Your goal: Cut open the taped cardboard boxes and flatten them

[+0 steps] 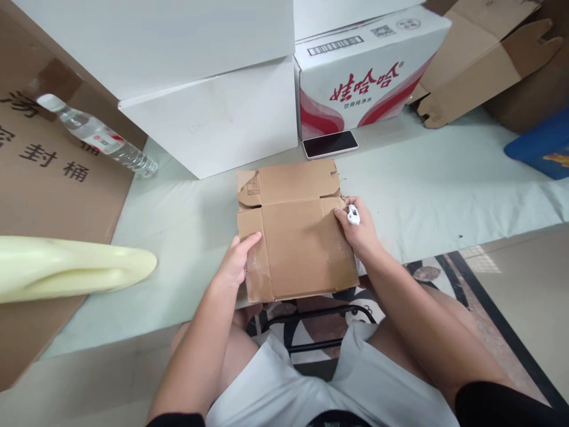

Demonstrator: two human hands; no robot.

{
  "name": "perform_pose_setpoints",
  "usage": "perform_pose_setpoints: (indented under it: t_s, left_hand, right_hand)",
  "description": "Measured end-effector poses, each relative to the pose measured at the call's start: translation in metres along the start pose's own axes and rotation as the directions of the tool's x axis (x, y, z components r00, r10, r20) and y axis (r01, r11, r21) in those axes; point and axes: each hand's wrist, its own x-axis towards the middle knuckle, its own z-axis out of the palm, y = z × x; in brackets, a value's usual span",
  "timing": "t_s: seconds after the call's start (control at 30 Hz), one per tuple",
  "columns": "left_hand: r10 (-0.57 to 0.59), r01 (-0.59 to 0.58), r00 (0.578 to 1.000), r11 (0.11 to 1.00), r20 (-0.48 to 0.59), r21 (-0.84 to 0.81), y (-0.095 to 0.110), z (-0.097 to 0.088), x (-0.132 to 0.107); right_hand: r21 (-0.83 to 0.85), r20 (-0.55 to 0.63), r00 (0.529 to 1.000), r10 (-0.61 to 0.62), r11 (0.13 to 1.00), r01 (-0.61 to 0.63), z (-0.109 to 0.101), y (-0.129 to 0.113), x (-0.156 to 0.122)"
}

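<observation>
A flattened brown cardboard box [302,249] lies in front of me, its near part reaching past the front edge of the cloth-covered surface. Its slotted flaps [291,181] point away from me. My left hand [235,261] grips the left edge, thumb on top and fingers hidden underneath. At the right edge, my right hand [358,225] pinches the cardboard with the thumb on top. A small white tool [352,214] sticks out of that same hand; most of it is hidden, so its exact kind cannot be made out.
A phone [330,144] lies beyond the cardboard, before a white-and-red water carton [368,77]. White boxes [222,118] stand at the back. A water bottle [100,136] and a pale yellow curved object [75,267] are left. Cut cardboard [480,71] and a blue container [542,145] are right.
</observation>
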Motion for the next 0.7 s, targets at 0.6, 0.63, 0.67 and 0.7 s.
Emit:
perform_pose_setpoints:
  t_s: [0.6,0.63,0.67,0.7]
  left_hand:
    - [0.022,-0.023,1.0,1.0,0.019,0.008,0.0003,0.0006,-0.0011]
    - [0.022,-0.023,0.999,1.0,0.023,0.006,0.0004,0.0007,-0.0012]
    - [0.022,-0.022,0.999,1.0,0.024,0.006,0.0006,0.0008,-0.0012]
    - [0.022,-0.022,0.999,1.0,0.027,0.006,0.0008,0.0009,-0.0013]
  right_hand:
    - [-0.057,0.014,1.0,-0.017,0.998,0.017,0.0013,-0.0018,-0.0016]
    - [-0.057,0.013,1.0,-0.015,0.998,0.015,0.0015,-0.0017,-0.0016]
    - [-0.058,0.013,1.0,-0.015,0.998,0.015,0.0017,-0.0015,-0.0016]
    - [-0.06,0.012,1.0,-0.015,0.998,0.016,0.0019,-0.0014,-0.0015]
